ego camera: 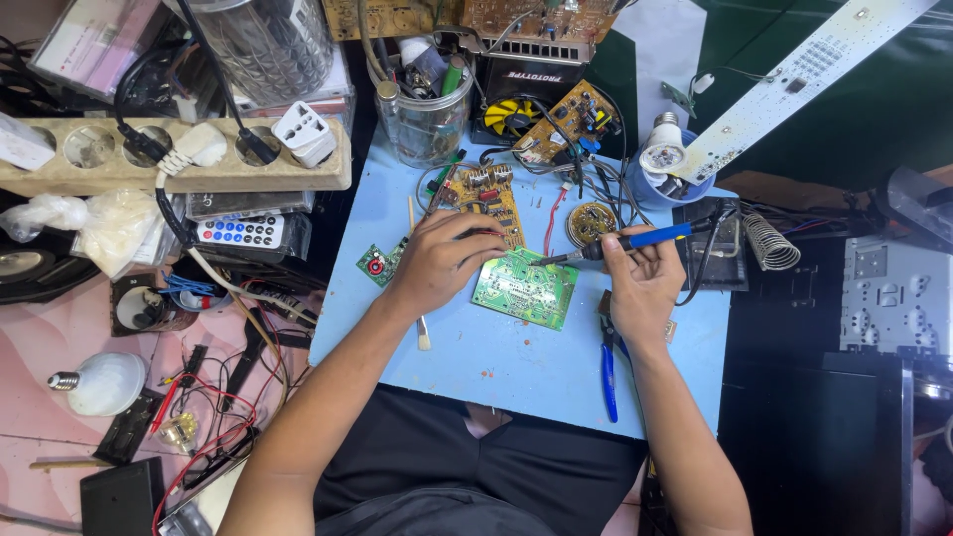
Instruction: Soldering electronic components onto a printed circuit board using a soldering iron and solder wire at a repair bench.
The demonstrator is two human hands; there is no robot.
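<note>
Hands: one soldering iron [635, 239], one green board [524, 288]

green circuit board [524, 288], flat, blue-handled soldering iron [635, 240]

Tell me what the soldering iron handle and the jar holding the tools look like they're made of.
The soldering iron in the right hand has a glossy blue handle, probably plastic. The jar looks like clear plastic or glass: the tools inside show through its wall.
</note>
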